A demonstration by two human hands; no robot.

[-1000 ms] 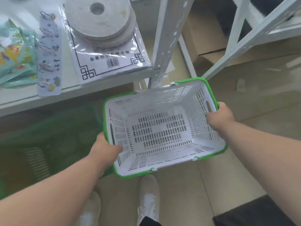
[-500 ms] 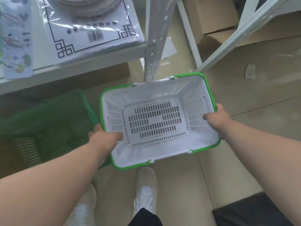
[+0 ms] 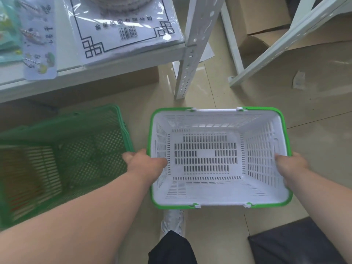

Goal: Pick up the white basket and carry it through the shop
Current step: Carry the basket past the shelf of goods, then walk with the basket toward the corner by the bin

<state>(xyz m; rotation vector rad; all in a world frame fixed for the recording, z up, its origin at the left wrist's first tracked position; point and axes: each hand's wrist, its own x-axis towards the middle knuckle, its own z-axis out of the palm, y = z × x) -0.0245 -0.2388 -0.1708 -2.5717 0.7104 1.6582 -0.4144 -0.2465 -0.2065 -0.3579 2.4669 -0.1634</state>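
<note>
The left hand (image 3: 144, 163) is closed over the left side of the white basket (image 3: 207, 189), with the thumb laid inside the slotted wall and the fingers wrapped around the green rim. The right hand (image 3: 291, 164) is clamped in the same way on the right side, the thumb seen inside and the rest hidden behind the rim. The basket is held level between both hands, clear of the tiled floor (image 3: 314, 115), with its open top turned towards the camera; nothing is seen inside it. Both bare forearms are stretched forward from the lower edge of the view.

Below the basket, a white shoe (image 3: 174, 220) and a dark trouser leg (image 3: 171, 248) are seen. A dark mat (image 3: 293, 244) is laid on the floor at the lower right. Just beside the left hand, a green basket (image 3: 62, 159) is set on the floor, partly under a white shelf (image 3: 91, 73). On that shelf, a plastic-wrapped pack with a barcode (image 3: 123, 33) and a hanging card of small items (image 3: 38, 40) are displayed. A perforated white upright (image 3: 192, 48) is placed beyond the basket, and cardboard boxes (image 3: 261, 16) are stacked further back.
</note>
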